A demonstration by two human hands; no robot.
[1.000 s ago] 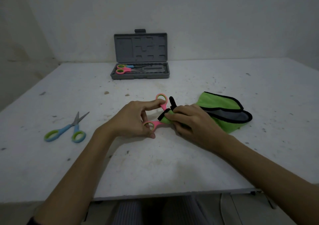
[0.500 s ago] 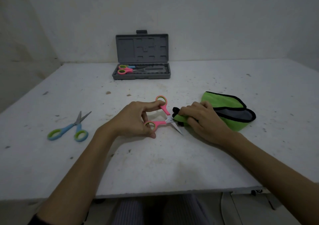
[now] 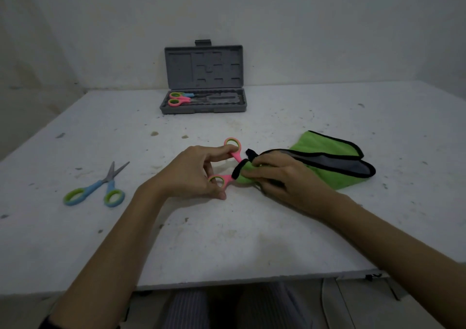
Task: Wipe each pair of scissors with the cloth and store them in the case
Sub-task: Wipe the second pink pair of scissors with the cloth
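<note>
The scene is dim and flat, with no glare and no visible lamp. The white table (image 3: 252, 240) reads grey, brightest across its middle and darkening toward its left edge and the near corners. Soft, faint shadows sit under both forearms. Focus is soft throughout (fine detail smears slightly), and the wide-angle lens bows the table's far edge and stretches the arms near the frame's bottom.

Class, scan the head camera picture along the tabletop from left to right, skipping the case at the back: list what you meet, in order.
Blue scissors → left hand → pink scissors held by it → right hand pressing the cloth over the blades → green cloth spread to the right.
</note>
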